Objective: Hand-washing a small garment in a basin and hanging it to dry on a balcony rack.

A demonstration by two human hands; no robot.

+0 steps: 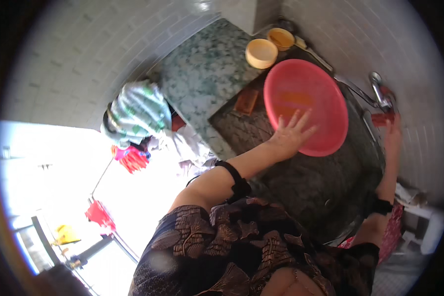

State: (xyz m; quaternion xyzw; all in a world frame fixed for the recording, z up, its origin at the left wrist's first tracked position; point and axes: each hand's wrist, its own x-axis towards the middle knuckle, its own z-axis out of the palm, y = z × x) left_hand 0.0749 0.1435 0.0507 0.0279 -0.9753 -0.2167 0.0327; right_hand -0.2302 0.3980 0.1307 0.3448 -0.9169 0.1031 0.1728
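A pink plastic basin (318,111) stands tilted in the dark stone sink (288,185). My left hand (296,135) is over the basin's near inner side, fingers spread and holding nothing; whether it touches the plastic is unclear. At the wall on the right is a chrome tap (383,98), its spout reaching towards the basin. My right hand (392,135) is raised just below the tap, its fingers beside a small red object (382,119). Blur hides whether those fingers grip anything. A reddish-brown block (246,101) lies left of the basin on the ribbed stone.
Two yellowish round tubs (261,54) and a long-handled brush (314,55) stand behind the basin. A green-mottled stone counter (196,70) adjoins the sink. Striped cloth (140,111) and white cloth (188,144) hang at its left end. A white stand (425,218) is at right.
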